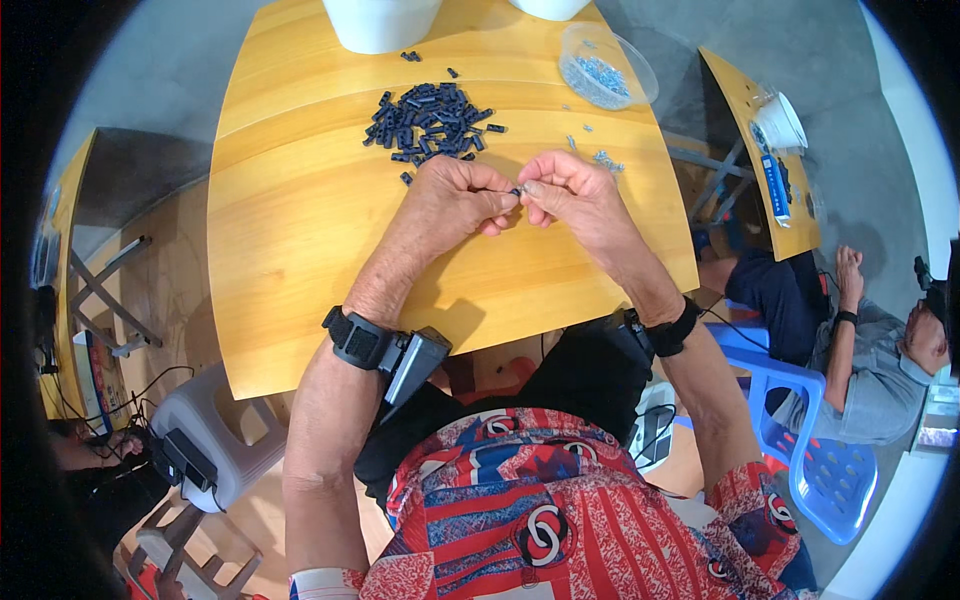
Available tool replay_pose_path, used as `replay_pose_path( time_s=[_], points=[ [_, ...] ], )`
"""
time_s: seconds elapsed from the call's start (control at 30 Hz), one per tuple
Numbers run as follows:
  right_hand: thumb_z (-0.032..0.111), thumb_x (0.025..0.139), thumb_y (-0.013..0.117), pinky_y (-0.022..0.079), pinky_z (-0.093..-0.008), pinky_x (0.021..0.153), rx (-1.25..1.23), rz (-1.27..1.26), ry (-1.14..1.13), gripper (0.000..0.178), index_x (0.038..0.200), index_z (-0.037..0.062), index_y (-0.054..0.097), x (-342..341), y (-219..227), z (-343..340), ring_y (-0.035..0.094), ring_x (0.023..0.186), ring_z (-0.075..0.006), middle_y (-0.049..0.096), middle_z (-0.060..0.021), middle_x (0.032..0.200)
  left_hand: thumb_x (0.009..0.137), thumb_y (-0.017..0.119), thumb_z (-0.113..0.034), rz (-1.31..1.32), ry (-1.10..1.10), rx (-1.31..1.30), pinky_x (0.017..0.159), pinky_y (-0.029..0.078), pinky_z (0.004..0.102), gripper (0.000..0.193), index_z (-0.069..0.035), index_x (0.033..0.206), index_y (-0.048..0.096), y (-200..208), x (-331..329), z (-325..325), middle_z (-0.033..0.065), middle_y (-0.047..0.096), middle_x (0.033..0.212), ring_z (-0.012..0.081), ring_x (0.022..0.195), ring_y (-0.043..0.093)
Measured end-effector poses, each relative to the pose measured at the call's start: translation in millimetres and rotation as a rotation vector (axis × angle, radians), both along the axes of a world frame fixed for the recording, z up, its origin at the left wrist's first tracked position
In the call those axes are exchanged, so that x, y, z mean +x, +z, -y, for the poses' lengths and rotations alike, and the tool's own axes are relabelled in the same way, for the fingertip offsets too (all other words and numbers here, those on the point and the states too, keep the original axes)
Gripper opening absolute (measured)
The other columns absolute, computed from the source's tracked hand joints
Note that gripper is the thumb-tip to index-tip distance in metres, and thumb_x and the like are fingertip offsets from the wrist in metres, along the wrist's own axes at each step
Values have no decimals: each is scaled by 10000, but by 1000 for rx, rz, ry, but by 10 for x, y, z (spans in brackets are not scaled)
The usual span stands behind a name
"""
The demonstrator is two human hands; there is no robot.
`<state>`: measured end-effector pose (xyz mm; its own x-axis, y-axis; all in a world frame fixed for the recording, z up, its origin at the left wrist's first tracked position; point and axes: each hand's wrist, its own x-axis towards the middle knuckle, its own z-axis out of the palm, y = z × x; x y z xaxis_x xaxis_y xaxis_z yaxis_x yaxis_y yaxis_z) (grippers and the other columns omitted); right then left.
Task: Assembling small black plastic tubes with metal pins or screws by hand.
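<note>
Over the middle of a yellow wooden table [300, 230], my left hand [455, 195] pinches a small dark plastic piece [513, 190] between thumb and forefinger. My right hand [570, 190] meets it fingertip to fingertip, its fingers closed on something too small to make out. Just beyond my hands lies a pile of several small dark plastic pieces [430, 122]. A few small silvery screws [603, 157] are scattered to the right of the pile, close to my right hand.
A clear plastic tub of silvery screws [605, 68] stands at the table's far right. Two white containers [380, 22] sit at the far edge. To the right, another person sits on a blue chair [830, 470] by a second table [765, 150]. A grey stool [215, 430] is at lower left.
</note>
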<state>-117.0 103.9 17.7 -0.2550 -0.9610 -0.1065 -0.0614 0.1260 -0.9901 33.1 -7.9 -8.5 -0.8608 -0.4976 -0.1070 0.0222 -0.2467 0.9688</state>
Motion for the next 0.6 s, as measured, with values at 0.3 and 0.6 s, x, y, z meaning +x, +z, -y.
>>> replay_pose_path(
  time_s=[0.3,0.6],
  points=[
    [77,887,597,441,-181,581,-41,-52,-96,74,919,14,621,70,-44,4,540,645,-43,620,9,786,832,654,-35,21,22,-20,505,468,197,84,38,797,677,3,8,3,50,638,654,72,557,569],
    [62,866,622,454,-191,602,-93,-142,-147,65,877,3,646,110,-68,2,540,671,-46,636,4,778,835,649,-32,2,13,3,513,477,207,89,41,791,675,4,5,-16,58,632,649,82,556,565]
  ],
)
